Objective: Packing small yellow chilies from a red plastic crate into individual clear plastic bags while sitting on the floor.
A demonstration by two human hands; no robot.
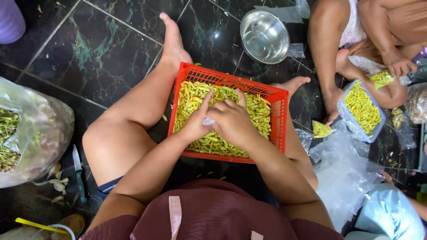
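Note:
An orange plastic crate rests between my legs, filled with several yellow-green chili peppers. My left hand and my right hand lie together over the peppers in the crate's middle. Between the two hands a small piece of clear plastic shows, pinched by the fingers. What lies under the palms is hidden.
A steel bowl stands on the dark tiled floor beyond the crate. Another person sits at the right with a small blue tray of peppers. Clear plastic bags lie at right. A big bag of stems sits left, a knife beside it.

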